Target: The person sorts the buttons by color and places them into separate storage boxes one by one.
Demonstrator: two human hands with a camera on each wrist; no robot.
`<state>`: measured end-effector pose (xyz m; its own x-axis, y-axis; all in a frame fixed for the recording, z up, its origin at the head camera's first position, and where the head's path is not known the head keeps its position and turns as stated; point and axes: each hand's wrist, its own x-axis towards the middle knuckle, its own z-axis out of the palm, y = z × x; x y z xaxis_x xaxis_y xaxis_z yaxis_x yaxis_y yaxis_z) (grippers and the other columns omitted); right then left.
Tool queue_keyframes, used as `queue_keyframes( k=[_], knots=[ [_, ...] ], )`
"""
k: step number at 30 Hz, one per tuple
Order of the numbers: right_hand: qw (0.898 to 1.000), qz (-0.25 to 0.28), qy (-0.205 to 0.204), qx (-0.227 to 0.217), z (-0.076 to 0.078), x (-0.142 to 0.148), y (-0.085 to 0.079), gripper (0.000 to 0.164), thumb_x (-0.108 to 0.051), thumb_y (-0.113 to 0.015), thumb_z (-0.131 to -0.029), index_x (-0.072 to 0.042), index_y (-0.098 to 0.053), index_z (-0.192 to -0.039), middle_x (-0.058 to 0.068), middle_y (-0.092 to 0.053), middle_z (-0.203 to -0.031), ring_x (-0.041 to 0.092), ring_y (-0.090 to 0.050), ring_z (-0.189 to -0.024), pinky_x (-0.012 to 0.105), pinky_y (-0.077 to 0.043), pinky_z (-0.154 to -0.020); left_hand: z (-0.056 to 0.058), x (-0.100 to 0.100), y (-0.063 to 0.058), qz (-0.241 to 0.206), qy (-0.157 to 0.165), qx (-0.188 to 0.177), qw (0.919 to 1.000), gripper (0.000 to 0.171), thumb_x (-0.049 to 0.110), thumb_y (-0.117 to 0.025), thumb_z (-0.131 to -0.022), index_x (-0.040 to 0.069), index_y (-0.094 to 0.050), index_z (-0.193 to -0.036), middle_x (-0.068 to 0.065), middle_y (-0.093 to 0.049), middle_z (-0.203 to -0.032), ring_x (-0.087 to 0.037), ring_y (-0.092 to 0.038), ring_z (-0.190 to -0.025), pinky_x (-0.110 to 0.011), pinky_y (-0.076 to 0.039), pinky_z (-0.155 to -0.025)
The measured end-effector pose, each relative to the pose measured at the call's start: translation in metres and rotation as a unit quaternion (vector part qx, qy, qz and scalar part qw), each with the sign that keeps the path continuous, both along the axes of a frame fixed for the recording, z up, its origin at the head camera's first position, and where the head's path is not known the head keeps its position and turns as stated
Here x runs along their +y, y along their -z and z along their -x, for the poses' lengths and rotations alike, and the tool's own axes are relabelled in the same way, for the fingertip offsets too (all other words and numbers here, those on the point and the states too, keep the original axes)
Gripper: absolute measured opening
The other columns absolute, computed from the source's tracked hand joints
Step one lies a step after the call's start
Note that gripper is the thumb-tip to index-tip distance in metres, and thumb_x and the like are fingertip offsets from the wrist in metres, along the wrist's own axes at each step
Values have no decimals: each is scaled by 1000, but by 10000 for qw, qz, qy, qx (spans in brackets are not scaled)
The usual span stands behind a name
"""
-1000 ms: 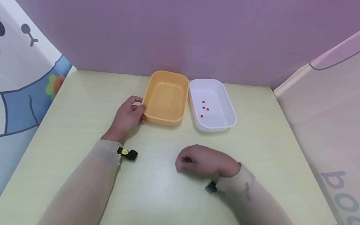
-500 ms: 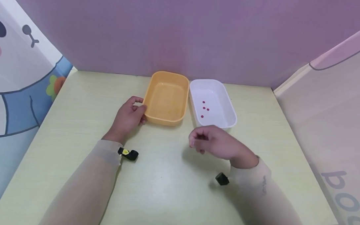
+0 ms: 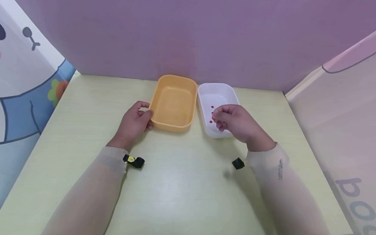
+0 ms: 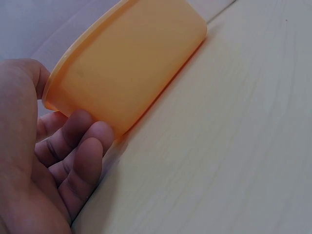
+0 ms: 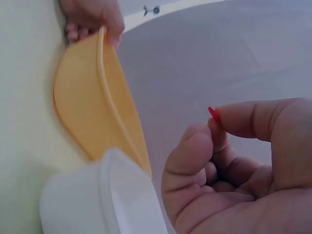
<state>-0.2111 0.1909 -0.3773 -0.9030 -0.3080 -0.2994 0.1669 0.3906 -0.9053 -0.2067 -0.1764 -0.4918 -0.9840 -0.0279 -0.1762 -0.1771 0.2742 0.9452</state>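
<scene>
At the near left corner of an orange plastic container, my left hand grips its rim. The left wrist view shows my curled fingers against the container's outer wall. Over the white plastic container hangs my right hand, covering part of it. Its thumb and forefinger pinch a small flat red disc, plain in the right wrist view. Several similar red discs lie on the white container's floor, left of the hand.
Both containers stand side by side on a pale wooden table, near a purple back wall. Faint yellowish spots show on the orange container's floor. A panel with a cartoon print borders the left; a pale panel borders the right.
My right hand has risen from the table and moved forward and slightly right, over the white container. The left hand and both containers stay put.
</scene>
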Motion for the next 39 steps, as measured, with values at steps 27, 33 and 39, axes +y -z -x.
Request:
queue_keyframes(
  k=[27,33,39],
  knots=[
    [9959,-195,884,5,32,14,14,19,-15,-65,-111,2,-71,-116,4,-70,-99,17,-63,-83,26,-61,-76,0,0,-1,-20,10,28,10000,36,37,-61,-114,20,-58,-144,-12,-78,-100,-26,-77,-83,-34,-67,-74],
    [9955,-424,829,168,23,14,17,22,-17,-66,-110,2,-73,-118,5,-71,-102,18,-64,-84,27,-63,-79,0,-1,0,3,-8,36,10000,36,37,-61,-113,20,-58,-145,-12,-77,-100,-26,-77,-82,-33,-67,-74],
    [9918,-803,789,602,11,11,19,17,-18,-67,-107,-5,-77,-110,5,-72,-93,21,-66,-81,33,-62,-79,0,-4,2,76,-51,26,10000,35,42,-63,-113,21,-60,-141,-12,-77,-99,-27,-77,-81,-35,-68,-73]
  ],
)
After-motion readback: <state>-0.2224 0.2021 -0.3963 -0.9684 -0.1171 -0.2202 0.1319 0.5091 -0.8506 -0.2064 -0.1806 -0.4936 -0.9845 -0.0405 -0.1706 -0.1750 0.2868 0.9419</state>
